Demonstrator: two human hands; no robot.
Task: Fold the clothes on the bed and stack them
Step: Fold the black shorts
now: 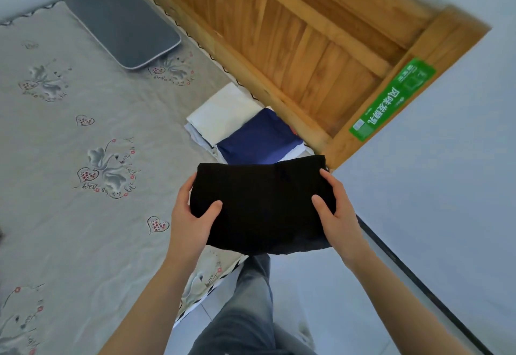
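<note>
on the wooden headboard point(293, 47), a green sticker point(391, 100) with unreadable writing

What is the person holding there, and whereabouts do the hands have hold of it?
A folded black garment, held by its two short sides: the left hand grips the left edge, the right hand the right edge, thumbs on top.

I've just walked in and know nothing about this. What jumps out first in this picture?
A folded black knitted garment fills the centre, held up by its two sides in the left hand and right hand. Just beyond it, at the bed's corner, lie a folded navy blue cloth and a folded white cloth side by side. Behind them stands the wooden slatted headboard with a bright green sticker.
</note>
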